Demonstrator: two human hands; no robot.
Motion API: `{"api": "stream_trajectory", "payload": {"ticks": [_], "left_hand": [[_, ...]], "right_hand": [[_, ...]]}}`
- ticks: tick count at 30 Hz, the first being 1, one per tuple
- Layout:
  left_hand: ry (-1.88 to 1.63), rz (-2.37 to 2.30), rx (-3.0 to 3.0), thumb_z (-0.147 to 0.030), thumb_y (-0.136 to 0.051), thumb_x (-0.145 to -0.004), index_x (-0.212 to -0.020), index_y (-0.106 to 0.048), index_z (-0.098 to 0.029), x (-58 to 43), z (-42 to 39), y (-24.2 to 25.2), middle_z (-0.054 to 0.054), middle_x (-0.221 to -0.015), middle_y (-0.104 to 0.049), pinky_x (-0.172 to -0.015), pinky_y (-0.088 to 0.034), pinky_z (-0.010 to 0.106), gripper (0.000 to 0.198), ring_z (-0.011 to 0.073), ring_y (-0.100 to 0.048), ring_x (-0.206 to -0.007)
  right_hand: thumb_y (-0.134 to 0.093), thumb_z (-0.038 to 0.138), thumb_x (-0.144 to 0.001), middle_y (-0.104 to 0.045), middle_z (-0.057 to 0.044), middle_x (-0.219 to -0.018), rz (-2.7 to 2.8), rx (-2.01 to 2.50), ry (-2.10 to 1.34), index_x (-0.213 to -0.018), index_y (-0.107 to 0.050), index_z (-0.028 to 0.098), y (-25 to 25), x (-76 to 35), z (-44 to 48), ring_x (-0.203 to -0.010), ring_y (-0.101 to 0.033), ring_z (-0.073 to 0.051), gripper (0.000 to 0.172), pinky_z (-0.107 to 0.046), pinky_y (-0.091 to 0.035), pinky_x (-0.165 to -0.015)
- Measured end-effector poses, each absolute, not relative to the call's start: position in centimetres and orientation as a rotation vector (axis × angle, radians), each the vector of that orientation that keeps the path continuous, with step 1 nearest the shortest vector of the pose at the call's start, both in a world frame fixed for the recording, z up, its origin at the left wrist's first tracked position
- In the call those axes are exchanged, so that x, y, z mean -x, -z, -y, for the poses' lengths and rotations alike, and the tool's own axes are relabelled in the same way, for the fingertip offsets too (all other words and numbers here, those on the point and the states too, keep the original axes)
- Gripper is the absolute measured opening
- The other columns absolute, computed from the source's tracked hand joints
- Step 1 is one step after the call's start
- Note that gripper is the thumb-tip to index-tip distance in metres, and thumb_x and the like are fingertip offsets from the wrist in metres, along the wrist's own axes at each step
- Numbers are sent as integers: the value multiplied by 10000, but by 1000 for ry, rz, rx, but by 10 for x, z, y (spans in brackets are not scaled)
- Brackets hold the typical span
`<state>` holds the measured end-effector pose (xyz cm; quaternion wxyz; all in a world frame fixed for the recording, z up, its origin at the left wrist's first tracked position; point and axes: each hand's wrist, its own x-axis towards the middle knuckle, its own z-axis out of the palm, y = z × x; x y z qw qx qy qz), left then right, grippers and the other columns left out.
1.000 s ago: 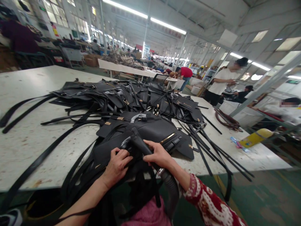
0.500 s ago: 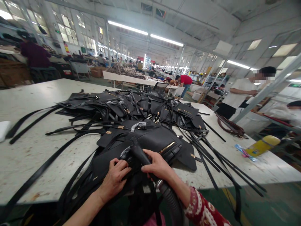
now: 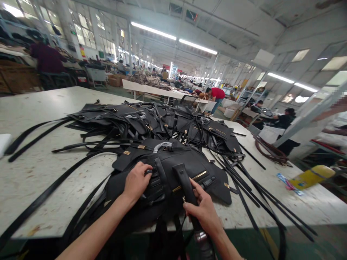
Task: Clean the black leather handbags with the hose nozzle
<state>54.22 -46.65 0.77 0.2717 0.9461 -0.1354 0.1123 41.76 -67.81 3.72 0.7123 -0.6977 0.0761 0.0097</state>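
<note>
A black leather handbag (image 3: 187, 160) lies flat at the near edge of the white table (image 3: 35, 162). My left hand (image 3: 137, 182) presses down on its front, fingers curled over the bag's straps. My right hand (image 3: 204, 211) is closed round a black nozzle (image 3: 185, 184) that ends in a grey ribbed hose (image 3: 203, 243) running down toward me. The nozzle's tip rests on the bag beside a gold zip (image 3: 199, 176).
A heap of black bags (image 3: 151, 117) with gold fittings covers the table's middle, and long black straps (image 3: 244, 187) trail over the edges. A yellow object (image 3: 311, 177) and brown cords (image 3: 269, 151) lie at the right. People work at distant tables.
My right hand has slid back down the nozzle toward me, and the nozzle tip has shifted right on the bag. My left hand has moved forward onto the bag's straps.
</note>
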Motion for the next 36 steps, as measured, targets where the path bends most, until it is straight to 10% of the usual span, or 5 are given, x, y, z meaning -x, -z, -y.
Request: {"api": "stream_trajectory", "payload": {"ticks": [20, 25, 31, 36], "left_hand": [[-15, 790, -2515, -179, -488, -739, -622, -550, -171, -570, 476, -6, 19, -719, -536, -709, -362, 323, 133, 172, -517, -750], [-17, 480, -2194, -349, -343, -843, -813, -519, -178, -569, 447, -17, -1, -729, -543, -647, -426, 269, 248, 141, -534, -689], [17, 380, -2435, -434, -621, -622, -932, -550, -179, -573, 438, -3, 42, -925, -551, -784, -417, 337, 408, 211, -538, -869], [84, 416, -2523, -281, -567, -656, -855, -553, -201, -563, 457, 1, 10, -800, -573, -627, -390, 271, 214, 168, -543, -714]], "right_hand": [[-623, 104, -581, -629, -16, -857, -196, 1466, -138, -1287, -378, 216, -25, -417, 677, -728, -610, -191, 755, -281, -477, -612], [-613, 83, -566, -622, -5, -820, -210, 1507, -115, -1281, -391, 215, -24, -417, 677, -757, -607, -202, 760, -280, -476, -614], [-611, 77, -608, -631, -27, -992, -183, 1473, -193, -1290, -392, 210, -43, -418, 672, -865, -596, -193, 729, -299, -474, -760], [-636, 111, -582, -602, -30, -1093, -216, 1466, -285, -1288, -405, 252, -47, -414, 670, -827, -597, -202, 757, -258, -484, -601]]}}
